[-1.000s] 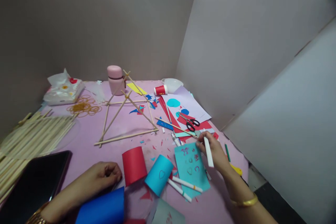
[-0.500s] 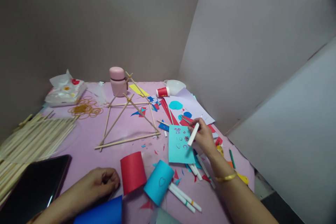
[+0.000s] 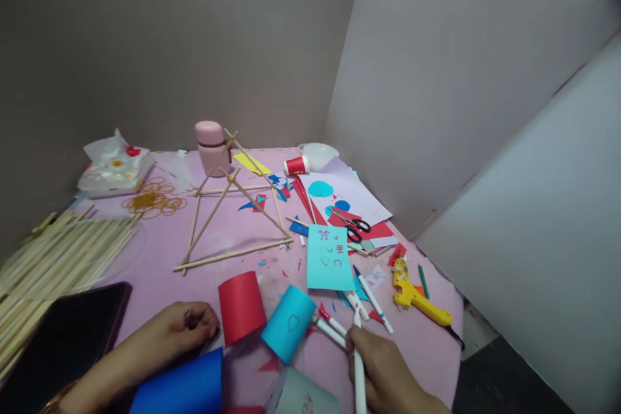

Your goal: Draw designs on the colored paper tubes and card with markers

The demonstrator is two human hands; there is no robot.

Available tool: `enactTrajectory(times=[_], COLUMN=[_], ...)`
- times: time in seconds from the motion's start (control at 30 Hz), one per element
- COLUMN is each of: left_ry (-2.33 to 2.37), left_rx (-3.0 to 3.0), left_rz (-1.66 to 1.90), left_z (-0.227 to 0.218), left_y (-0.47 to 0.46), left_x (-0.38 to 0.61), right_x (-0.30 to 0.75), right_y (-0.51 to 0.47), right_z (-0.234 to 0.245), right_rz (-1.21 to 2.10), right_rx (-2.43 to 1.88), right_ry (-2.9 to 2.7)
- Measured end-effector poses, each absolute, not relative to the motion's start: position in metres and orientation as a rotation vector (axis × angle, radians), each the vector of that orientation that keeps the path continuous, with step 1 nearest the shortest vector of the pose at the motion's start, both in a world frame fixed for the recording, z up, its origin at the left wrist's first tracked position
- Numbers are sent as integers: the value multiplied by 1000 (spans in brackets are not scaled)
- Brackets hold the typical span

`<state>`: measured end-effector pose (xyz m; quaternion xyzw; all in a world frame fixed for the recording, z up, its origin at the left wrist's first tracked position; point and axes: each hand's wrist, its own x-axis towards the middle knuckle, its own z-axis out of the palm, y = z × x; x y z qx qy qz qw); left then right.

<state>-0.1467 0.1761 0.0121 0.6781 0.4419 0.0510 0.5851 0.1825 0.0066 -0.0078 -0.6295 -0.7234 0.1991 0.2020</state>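
Marker (image 3: 359, 383) is pinched in my right hand (image 3: 385, 365), lower right-centre of frame, long axis near vertical, upper end towards the turquoise sheet (image 3: 330, 272); my farther left hand (image 3: 191, 325) lies curled, contents unclear.

On the counter (image 3: 155, 249), the phone (image 3: 63, 336) lies left of the left hand (image 3: 194, 325), rolls (image 3: 241, 308) between it and the right hand (image 3: 383, 365), the card (image 3: 327, 278) behind the marker (image 3: 359, 378), the stick frame (image 3: 233, 255) before the flask (image 3: 213, 160).
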Motion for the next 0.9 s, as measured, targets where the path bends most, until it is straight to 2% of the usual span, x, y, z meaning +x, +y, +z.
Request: enactTrajectory(times=[0.13,0.3,0.5,0.9], left_ry=[1042,1053,1066,1057], left_rx=[1608,1626,1621,1596], left_rz=[128,132,158,158], left_z=[19,22,20,19], left_y=[174,173,170,171], left_x=[-143,-139,-140,-140], right_x=[197,193,175,185], right_y=[8,52,100,97], right_z=[7,34,41,41], right_rz=[713,367,301,126], right_rx=[-1713,-1802,-1818,-1827], right_ry=[-1730,-1721,-1807,-1829])
